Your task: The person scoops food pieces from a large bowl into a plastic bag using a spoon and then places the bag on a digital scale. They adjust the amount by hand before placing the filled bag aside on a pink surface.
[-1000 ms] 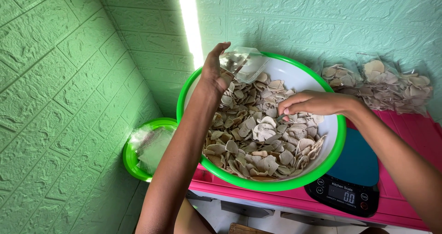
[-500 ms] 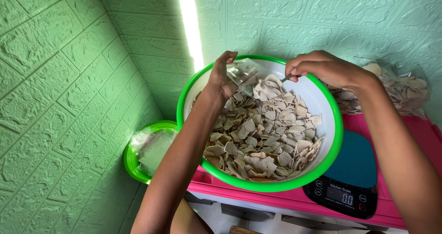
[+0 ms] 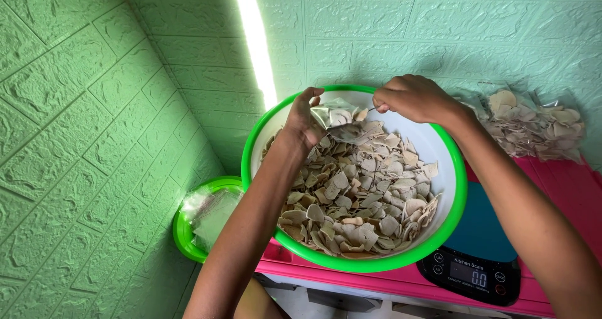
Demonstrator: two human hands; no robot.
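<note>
**Bag held open over the chip basin, filling in hand**

Head view, the only one:

- Left hand [image 3: 305,115] pinches one lip of a small clear plastic bag [image 3: 333,113], fingers closed on the film. Bag hangs just above the far side of the basin, a few chips already inside by the look of it.
- Right hand [image 3: 411,97] is bunched tight at the bag's other lip, thumb and fingertips together. Can't tell whether it grips film only or a chip as well; the knuckles hide that.
- Big white basin with green rim [image 3: 451,168] sits on the pink table [image 3: 583,200], loaded with pale flat chips [image 3: 357,200].
- Step, as I judge it: mouth being spread for loading. The next move needs the mouth kept wide and low over the heap so chips don't crack or spill.

Packages:
- Filled clear bags [image 3: 533,127] stacked against the wall, right of the basin.
- Smaller green bowl [image 3: 185,240] low left, holding empty clear bags [image 3: 213,212].
- Black-and-teal kitchen scale [image 3: 476,262] at the front edge, partly under the basin, small lit display.
</note>
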